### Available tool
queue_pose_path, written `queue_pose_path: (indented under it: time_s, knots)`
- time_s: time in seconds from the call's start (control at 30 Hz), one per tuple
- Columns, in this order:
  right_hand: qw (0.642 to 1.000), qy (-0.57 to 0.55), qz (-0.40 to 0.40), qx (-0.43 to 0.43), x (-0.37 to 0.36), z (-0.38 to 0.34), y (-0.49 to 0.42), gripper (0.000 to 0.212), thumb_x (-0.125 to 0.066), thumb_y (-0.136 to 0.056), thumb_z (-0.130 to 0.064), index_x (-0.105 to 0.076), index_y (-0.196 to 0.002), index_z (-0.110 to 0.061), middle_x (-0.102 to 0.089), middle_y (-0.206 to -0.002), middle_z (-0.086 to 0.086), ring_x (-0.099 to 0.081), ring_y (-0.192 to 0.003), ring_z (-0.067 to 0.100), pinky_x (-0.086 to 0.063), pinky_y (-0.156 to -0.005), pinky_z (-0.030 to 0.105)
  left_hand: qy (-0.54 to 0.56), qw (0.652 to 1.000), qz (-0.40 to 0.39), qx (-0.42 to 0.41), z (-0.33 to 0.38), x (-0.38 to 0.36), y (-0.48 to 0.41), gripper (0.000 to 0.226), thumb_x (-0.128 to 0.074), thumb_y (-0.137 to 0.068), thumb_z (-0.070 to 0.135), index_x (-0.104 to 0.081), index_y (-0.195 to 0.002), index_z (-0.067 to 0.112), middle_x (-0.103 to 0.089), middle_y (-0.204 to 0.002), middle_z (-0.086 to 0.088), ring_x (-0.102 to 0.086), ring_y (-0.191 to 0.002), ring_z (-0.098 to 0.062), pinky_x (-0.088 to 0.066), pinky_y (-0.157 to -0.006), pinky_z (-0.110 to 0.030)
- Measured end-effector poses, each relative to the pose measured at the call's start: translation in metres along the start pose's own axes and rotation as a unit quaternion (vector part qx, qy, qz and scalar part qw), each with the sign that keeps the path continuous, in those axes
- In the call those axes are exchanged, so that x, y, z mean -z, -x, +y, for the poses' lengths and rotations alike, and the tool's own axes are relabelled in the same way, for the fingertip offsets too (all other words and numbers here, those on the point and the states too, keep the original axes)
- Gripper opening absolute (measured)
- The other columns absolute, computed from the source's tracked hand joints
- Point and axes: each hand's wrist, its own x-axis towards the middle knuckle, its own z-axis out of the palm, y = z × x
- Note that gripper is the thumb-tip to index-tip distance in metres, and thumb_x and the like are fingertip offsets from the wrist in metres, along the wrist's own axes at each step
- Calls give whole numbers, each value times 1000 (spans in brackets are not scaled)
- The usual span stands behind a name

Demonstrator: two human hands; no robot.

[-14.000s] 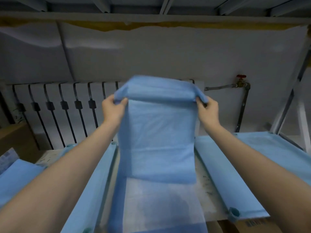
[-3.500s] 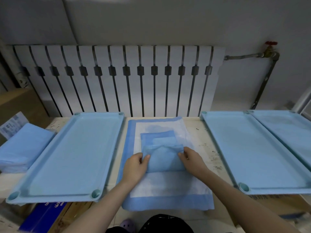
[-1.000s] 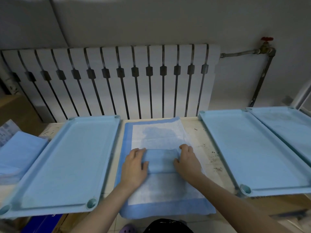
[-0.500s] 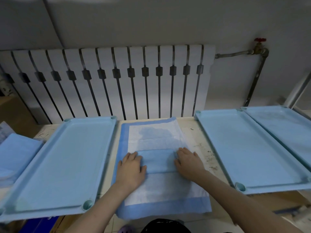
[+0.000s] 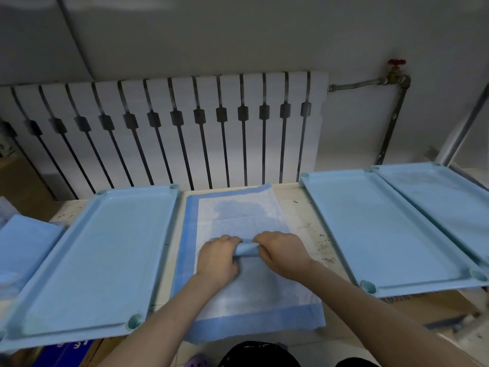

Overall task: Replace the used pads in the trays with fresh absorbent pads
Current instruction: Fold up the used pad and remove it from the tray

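**Folding of a pad, final stage.** The folded pad (image 5: pixel 246 249) lies at the centre of the spread pad (image 5: pixel 238 207), on which a darker patch is visible. Half a second earlier the bundle was pressed flat under two open palms. It is now reduced to a narrow roll, and the left hand (image 5: pixel 218 256) and right hand (image 5: pixel 283 254) are curled round its two ends. The hands are close together, and only a short stretch of blue is left showing between them. The folding is judged to be nearly complete, so the roll is probably ready to be lifted off the spread pad. Whether the roll is used or fresh cannot be told. The left-hand tray (image 5: pixel 100 247) is seen just left of the spread pad, and the right-hand tray (image 5: pixel 383 229) and outer tray (image 5: pixel 444 202) to its right. A stack of pads (image 5: pixel 23 247) is seen further left. None of these is touched.
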Motion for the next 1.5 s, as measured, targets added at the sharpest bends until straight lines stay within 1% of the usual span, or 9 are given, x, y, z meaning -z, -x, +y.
queue_pose_path:
  time_s: [0.2,0.27,0.47,0.67,0.83,0.97,1.17,1.33,1.5]
  knots:
    - [956,-284,-31,-62,18,10,13,30,-57,-77,-34,-59,-100,-15,-64,-94,-1,-58,-85,15,-46,-74,30,114,993,2,27,-3,26,1,10,-58,-76,16,-58,-76,26,-63,-77,7,-58,-80,-20,-43,-61,-28]
    - [934,-345,-47,-81,20,11,18,34,-67,-74,-39,-63,-95,-13,-65,-87,1,-60,-79,11,-47,-70,29,215,975,-25,39,-4,38,0,23,-63,-77,12,-53,-63,27,-57,-65,10,-55,-72,-17,-40,-60,-27]
    - [856,-488,-59,-157,55,2,18,8,-63,-90,-20,-60,-97,-15,-59,-81,-1,-57,-71,9,-50,-58,23,492,855,-149,68,5,62,25,35,-73,-71,26,-66,-101,9,-71,-90,-1,-66,-79,-12,-50,-68,-22]
    - [782,-536,33,-316,86,25,22,11,-57,-91,-5,-63,-99,-10,-57,-81,3,-55,-68,9,-52,-51,17,377,907,-149,112,5,47,43,16,-58,-91,5,-56,-78,13,-57,-54,4,-56,-50,-7,-37,-42,-12]
    - [836,-363,232,-341,109,68,32,19,-49,-85,-1,-67,-87,-8,-62,-80,10,-60,-74,25,-56,-70,39,265,950,-132,95,6,26,40,26,-55,-86,0,-59,-69,19,-59,-66,3,-56,-60,-8,-47,-63,-19]
    - [848,-322,278,-315,120,93,48,35,-39,-88,8,-66,-106,-5,-63,-97,3,-56,-91,16,-43,-77,26,163,978,-130,17,12,11,36,30,-56,-83,6,-54,-65,30,-59,-71,15,-51,-66,4,-37,-62,-4]
    - [893,-288,53,-342,63,136,109,37,-39,-79,19,-67,-80,-5,-67,-108,20,-60,-106,33,-47,-89,34,76,990,-108,-57,10,-12,38,36,-52,-73,4,-38,-63,36,-46,-70,14,-46,-76,-11,-30,-64,-9]
    - [928,-112,-31,-354,65,147,124,39,-46,-80,3,-54,-61,-31,-66,-102,1,-62,-99,24,-49,-89,34,59,992,-91,-62,11,-15,38,37,-57,-76,8,-37,-66,38,-52,-78,6,-48,-80,-13,-31,-65,-12]
    - [925,100,-105,-350,78,136,112,26,-42,-83,-5,-60,-91,-23,-63,-95,-1,-57,-99,19,-27,-109,35,42,992,-100,-58,18,-13,41,36,-56,-78,9,-36,-68,37,-49,-80,6,-47,-80,-14,-31,-65,-14]
